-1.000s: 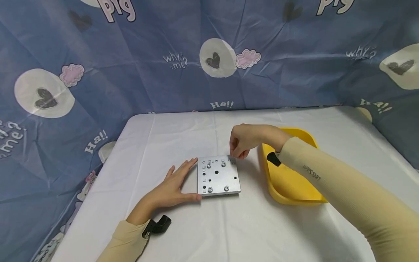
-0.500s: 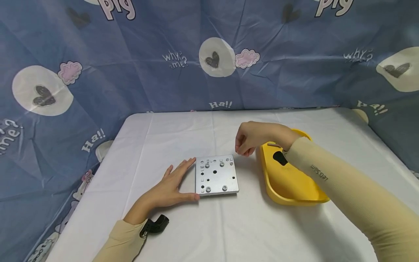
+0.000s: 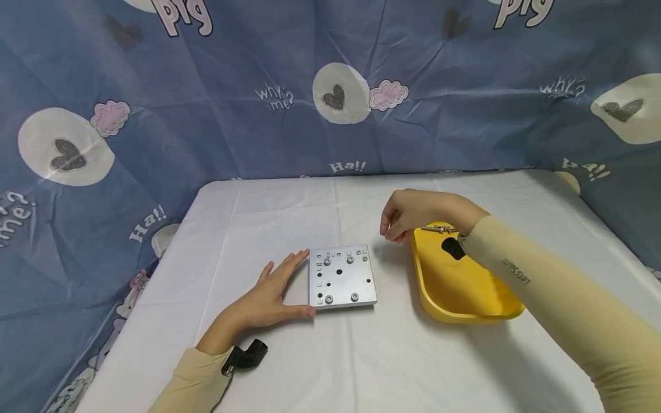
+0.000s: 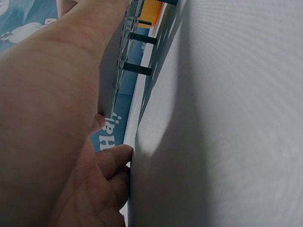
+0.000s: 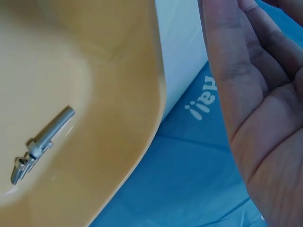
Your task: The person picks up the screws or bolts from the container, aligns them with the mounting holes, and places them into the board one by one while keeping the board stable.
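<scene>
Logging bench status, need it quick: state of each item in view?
Metal plate: raised, gap visible underneath
Four plate screws: seated in holes, heads up; ends seen protruding below
Yellow tray: upright, open-topped
Loose screws: lying in the tray, count unclear
Left grip: spread, thumb and fingertip at plate's left corners
Right grip: fingers bent, near tray; contents hidden
White cloth: spread, lightly creased
Blue backdrop: hanging, wrinkled

Table (image 3: 279, 212) under white cloth (image 3: 330, 358), filling lower centre of head view, rounded corner upper left, faint creases running lengthwise. Silver metal plate (image 3: 348, 284) on it, just below frame centre; screw ends (image 4: 137, 68) poke from its underside, contact with cloth unclear. Yellow tray (image 3: 454, 298) sits right of centre, apart from the plate.
</scene>
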The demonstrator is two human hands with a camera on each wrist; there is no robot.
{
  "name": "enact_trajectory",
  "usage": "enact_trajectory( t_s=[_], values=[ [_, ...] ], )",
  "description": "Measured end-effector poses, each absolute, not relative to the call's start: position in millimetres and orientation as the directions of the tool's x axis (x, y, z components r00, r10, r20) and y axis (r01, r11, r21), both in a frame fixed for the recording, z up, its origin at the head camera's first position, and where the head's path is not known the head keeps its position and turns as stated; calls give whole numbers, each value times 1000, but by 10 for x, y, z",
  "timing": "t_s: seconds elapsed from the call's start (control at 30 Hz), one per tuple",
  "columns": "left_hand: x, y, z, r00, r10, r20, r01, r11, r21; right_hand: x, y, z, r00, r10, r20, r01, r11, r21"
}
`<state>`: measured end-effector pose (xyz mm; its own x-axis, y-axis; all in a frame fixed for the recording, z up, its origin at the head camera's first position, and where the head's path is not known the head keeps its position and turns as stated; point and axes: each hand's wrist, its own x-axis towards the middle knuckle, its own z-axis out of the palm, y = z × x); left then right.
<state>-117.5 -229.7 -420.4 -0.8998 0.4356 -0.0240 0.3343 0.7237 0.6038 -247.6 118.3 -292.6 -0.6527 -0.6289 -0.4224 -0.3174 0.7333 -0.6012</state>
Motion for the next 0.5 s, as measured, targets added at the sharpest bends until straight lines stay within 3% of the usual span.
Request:
enact_trajectory(
  t_s=[0.5],
  values=[
    [-1194, -2316, -4197, -901, 434, -25, 335, 730, 595, -2552, 1432, -2923, -672, -606, -427, -268, 736, -621]
  ],
)
